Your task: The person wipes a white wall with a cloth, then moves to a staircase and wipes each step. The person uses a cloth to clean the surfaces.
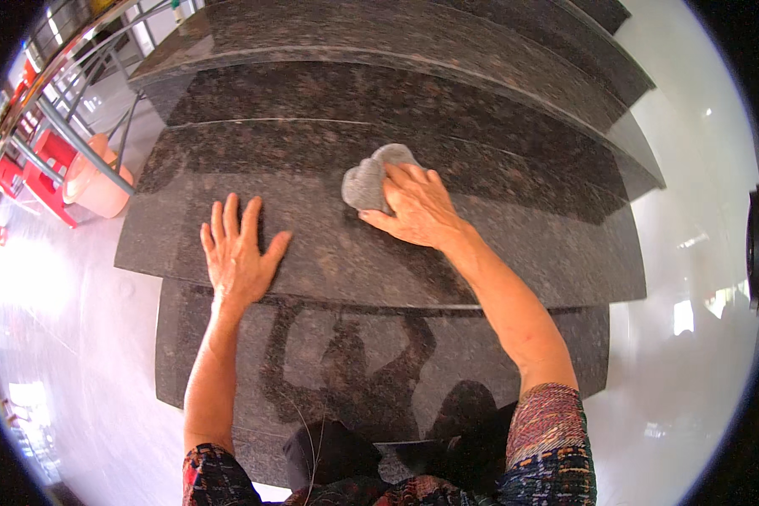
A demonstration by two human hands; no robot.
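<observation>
A folded grey cloth [365,185] lies on the tread of a dark speckled stone step [312,244]. My right hand [422,207] presses down on the cloth, its fingers bent over the cloth's right side and the thumb pointing left. Farther left, my left hand [238,253] rests flat on the same tread near its front edge, fingers spread, holding nothing. The underside of the cloth is hidden.
More stone steps [379,34] rise behind this tread, and a lower one [346,354] is in front. At the far left stand a metal-framed table [51,110], a red stool [46,177] and a pink bucket [97,185]. Shiny pale floor [84,337] flanks the stairs.
</observation>
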